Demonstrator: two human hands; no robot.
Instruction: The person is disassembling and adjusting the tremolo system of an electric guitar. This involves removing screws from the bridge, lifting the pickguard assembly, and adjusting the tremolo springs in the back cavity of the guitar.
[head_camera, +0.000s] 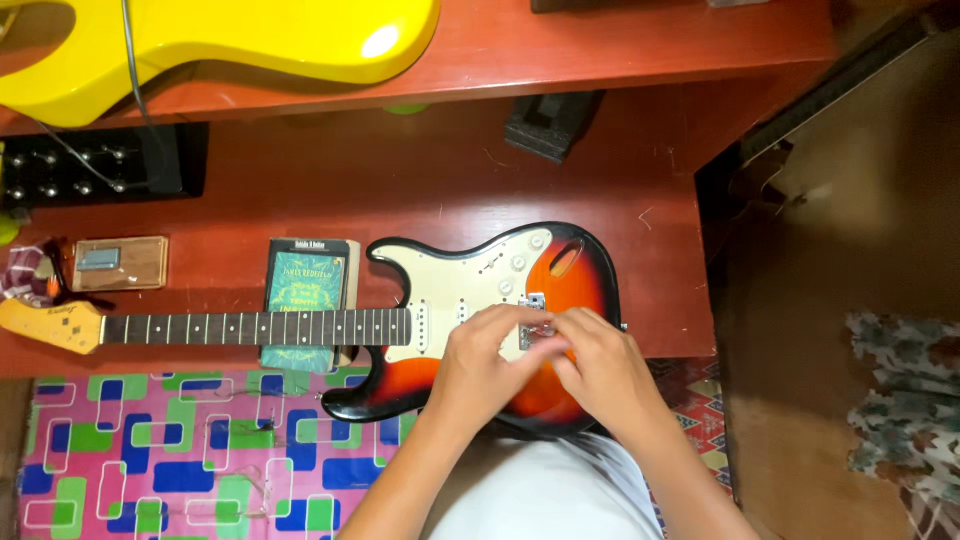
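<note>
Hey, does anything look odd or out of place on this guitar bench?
The sunburst guitar lies flat with its neck propped on a teal book, and no strings are visible along it. Both hands, left and right, meet at the bridge.

Bare red wooden tabletop (400, 180) lies open beyond my sunburst electric guitar (470, 300). The green paperback book (305, 280) under its neck and the small wooden box (120, 263) block my left; the black block (552, 122) sits farther back.

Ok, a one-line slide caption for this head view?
Both hands, left hand and right hand, meet at the bridge of a sunburst electric guitar lying on a red desk.
</note>
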